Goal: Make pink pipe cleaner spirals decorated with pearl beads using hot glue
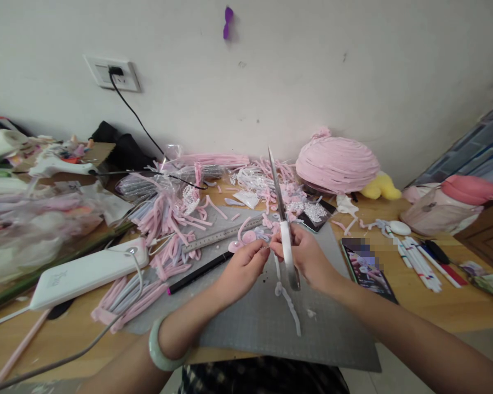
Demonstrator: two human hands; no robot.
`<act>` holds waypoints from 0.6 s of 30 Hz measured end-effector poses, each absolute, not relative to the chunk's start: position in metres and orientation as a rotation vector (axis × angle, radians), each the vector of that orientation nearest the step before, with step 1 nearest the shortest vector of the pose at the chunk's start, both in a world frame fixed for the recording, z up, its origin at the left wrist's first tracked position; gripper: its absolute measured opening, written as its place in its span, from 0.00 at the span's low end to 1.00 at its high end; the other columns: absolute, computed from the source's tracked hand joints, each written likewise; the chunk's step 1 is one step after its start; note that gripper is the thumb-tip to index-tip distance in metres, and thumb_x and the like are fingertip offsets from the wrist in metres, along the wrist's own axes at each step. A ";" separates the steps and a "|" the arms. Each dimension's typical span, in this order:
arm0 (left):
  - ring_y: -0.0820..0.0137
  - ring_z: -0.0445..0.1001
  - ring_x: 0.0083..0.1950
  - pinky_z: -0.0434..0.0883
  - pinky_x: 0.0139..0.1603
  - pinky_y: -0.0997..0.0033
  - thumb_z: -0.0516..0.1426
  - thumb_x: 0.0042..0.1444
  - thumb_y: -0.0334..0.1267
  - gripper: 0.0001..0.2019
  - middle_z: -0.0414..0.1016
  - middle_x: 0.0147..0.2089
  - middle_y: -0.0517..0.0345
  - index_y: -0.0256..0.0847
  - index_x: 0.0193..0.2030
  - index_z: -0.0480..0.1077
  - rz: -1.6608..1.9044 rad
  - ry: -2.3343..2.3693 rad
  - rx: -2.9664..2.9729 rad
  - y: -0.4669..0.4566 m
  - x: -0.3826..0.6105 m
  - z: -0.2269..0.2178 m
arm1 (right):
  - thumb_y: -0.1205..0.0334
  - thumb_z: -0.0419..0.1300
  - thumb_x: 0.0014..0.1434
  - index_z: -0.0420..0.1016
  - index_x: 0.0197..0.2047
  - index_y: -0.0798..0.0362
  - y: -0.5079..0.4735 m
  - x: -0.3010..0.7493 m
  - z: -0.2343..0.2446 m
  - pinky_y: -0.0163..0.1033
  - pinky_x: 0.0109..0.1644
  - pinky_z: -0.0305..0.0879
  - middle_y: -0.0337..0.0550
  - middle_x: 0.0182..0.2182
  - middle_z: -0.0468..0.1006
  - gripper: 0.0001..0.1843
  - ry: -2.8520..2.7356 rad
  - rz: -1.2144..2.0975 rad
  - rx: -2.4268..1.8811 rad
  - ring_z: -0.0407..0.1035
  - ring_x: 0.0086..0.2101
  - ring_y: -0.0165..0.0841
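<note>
My left hand (246, 265) has its thumb and finger pinched together over the grey cutting mat (246, 328). A thin pale wire end seems to run between both hands' fingertips. My right hand (306, 254) is closed around scissors (286, 243), their long metal blades pointing up toward the wall, while its fingertips pinch near the left ones. Below the fingers hangs a white fuzzy pipe cleaner (291, 312) with a small knot or loop partway along; its upper end is hidden at the hands. Curled pink pieces (250, 236) lie just beyond my left fingertips.
A steel ruler (222, 234) and black marker (201, 272) lie left of my hands. Pink pipe cleaners (170, 213) pile up behind. A white power bank (88, 272) with a cable sits left. To the right are a phone (367, 271) and several white pens (419, 262).
</note>
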State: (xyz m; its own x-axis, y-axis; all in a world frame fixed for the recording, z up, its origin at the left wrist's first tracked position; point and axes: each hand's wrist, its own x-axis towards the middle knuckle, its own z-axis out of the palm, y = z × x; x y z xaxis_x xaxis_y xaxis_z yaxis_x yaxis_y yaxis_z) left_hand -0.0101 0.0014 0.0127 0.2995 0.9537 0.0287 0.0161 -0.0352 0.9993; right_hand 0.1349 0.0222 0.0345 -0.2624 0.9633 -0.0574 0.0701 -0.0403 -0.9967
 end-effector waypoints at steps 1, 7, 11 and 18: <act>0.75 0.53 0.21 0.50 0.23 0.75 0.48 0.56 0.39 0.13 0.54 0.18 0.67 0.41 0.22 0.58 0.998 0.987 1.374 0.001 -0.010 0.013 | 0.61 0.63 0.43 0.63 0.29 0.53 0.022 0.135 0.035 0.30 0.25 0.52 0.31 0.21 0.64 0.13 -1.436 1.404 -1.171 0.56 0.22 0.24; 0.76 0.50 0.20 0.51 0.21 0.74 0.47 0.56 0.41 0.14 0.52 0.17 0.67 0.41 0.21 0.55 1.035 0.935 1.333 0.002 -0.014 0.015 | 0.53 0.54 0.54 0.60 0.25 0.52 0.016 0.144 0.038 0.33 0.27 0.55 0.33 0.19 0.61 0.13 -1.758 1.158 -1.262 0.58 0.22 0.27; 0.77 0.48 0.19 0.48 0.20 0.75 0.48 0.56 0.44 0.15 0.49 0.18 0.67 0.41 0.21 0.54 1.033 0.837 1.273 0.001 -0.017 0.019 | 0.50 0.48 0.57 0.59 0.28 0.51 0.014 0.166 0.032 0.34 0.27 0.56 0.34 0.21 0.61 0.14 -2.002 1.037 -1.191 0.56 0.22 0.27; 0.82 0.39 0.17 0.40 0.17 0.78 0.51 0.53 0.48 0.18 0.43 0.18 0.72 0.41 0.21 0.50 0.984 0.556 1.015 -0.002 -0.021 0.036 | 0.50 0.59 0.49 0.61 0.42 0.53 0.014 0.193 0.033 0.41 0.37 0.61 0.45 0.35 0.67 0.21 -2.311 0.746 -1.210 0.63 0.34 0.36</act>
State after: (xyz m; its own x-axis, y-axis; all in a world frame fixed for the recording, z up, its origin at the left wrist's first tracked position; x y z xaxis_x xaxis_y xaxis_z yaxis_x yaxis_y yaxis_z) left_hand -0.0212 -0.0017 0.0360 0.4755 0.8786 0.0450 -0.4147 0.1788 0.8922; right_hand 0.1933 0.0143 0.0328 -0.5296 0.8397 0.1197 0.6111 0.4757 -0.6327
